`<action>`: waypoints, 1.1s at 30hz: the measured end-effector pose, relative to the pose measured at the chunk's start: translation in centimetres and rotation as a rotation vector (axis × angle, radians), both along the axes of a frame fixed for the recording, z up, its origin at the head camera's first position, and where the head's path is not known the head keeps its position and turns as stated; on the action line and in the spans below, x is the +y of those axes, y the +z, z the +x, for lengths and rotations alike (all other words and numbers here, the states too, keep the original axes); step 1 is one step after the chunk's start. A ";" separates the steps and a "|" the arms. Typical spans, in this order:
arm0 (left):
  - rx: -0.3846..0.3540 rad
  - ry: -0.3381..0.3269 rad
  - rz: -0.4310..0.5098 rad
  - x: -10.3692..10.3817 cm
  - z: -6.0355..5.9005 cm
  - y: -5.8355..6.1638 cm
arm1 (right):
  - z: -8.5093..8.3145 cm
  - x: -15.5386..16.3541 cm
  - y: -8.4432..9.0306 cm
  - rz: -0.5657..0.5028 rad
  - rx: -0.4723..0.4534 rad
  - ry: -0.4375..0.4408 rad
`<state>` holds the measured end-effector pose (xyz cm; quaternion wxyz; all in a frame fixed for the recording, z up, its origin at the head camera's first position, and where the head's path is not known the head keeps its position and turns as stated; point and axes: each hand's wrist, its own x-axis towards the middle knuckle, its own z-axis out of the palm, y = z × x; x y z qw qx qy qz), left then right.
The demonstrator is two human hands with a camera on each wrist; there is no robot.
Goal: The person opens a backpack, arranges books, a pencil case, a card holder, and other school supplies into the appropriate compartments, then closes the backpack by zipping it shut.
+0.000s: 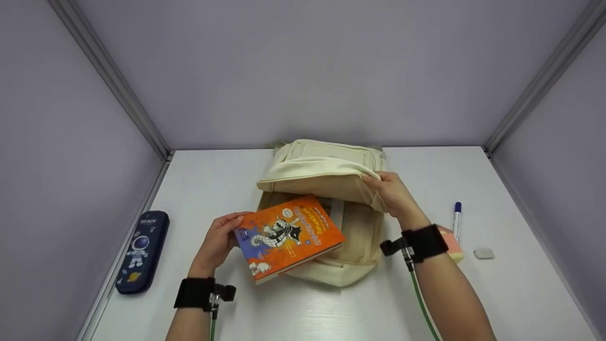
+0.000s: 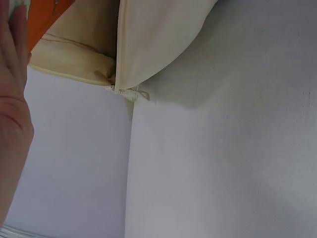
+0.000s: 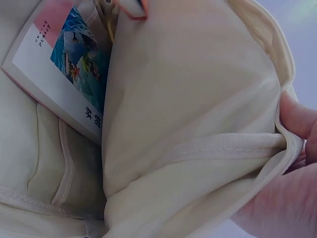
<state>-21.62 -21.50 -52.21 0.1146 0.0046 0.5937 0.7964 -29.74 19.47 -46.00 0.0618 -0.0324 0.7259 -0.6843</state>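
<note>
Left hand (image 1: 218, 240) gripping orange book (image 1: 288, 235) by near-left edge, fingers curled round it. Book lying cover up, long axis running diagonally, far end pointing into cream backpack (image 1: 352, 227) mouth. Right hand (image 1: 393, 192) pinching backpack flap (image 3: 198, 109), lifting it open.

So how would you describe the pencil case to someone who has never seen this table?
Start at the cream backpack mid-table and look far left, to the table's left edge. The pencil case lies there alone: long, dark navy, with an astronaut picture on it.
</note>
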 end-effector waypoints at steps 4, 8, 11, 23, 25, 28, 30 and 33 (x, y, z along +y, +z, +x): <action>-0.027 0.012 -0.025 0.3 -0.3 0.0 | 0.1 0.1 0.1 -0.006 -0.004 0.013; -0.050 0.010 -0.043 1.0 -0.4 0.4 | 0.1 0.2 0.2 -0.002 -0.020 0.028; -0.085 0.034 -0.032 1.8 -0.4 0.6 | 0.1 0.2 0.3 -0.005 -0.032 0.028; -0.103 -0.005 0.020 4.4 -0.5 -0.5 | 1.3 -0.4 2.0 0.014 -0.023 0.042; -0.077 -0.052 -0.019 4.6 -0.5 -0.5 | 1.7 -0.6 2.6 0.020 -0.023 0.045; -0.043 -0.090 -0.114 4.9 -0.7 -0.6 | 2.0 -0.8 3.1 0.019 -0.027 0.045; -0.029 -0.086 -0.192 5.2 -0.8 -0.7 | 2.1 -0.8 3.2 0.022 -0.026 0.044; -0.013 -0.062 -0.326 5.8 -0.7 -0.8 | 1.9 -0.7 2.9 0.018 -0.028 0.055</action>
